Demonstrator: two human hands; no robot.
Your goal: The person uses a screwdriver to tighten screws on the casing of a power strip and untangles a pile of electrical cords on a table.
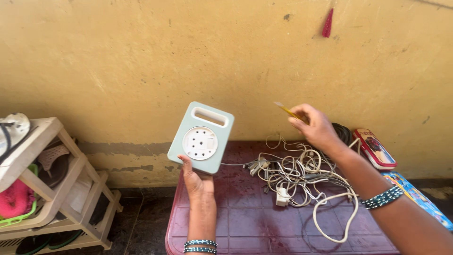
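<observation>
— Head view: the left hand (198, 182) grips a pale green extension box (201, 137) by its bottom edge, thumb on the front, holding it upright above the near-left part of the maroon plastic table (245, 222). How do you think it handles?

— Rigid plastic shell, probably moderately light, with smooth faces that could slip. The slot handle (210, 116) at the top looks like the surer place to take it; the round white socket plate (200, 142) in the middle is better left alone. A thin cord trails from its side toward the tangle of white cables (302, 177), so it may tug.

— And the right hand (315, 126)?

— Closed around a slim yellow tool (287, 110), seemingly a small screwdriver, pinched between fingers and thumb, raised above the cables. Stiff and light, I'd judge.

— The surface?

— A low moulded table with a grid pattern, hard and slightly glossy. A red case (375, 148) lies at its far right, against the wall.

— The room?

— A stained yellow wall (141, 61) close behind, dark floor, and a beige shoe rack (52, 189) with sandals to the left.
</observation>
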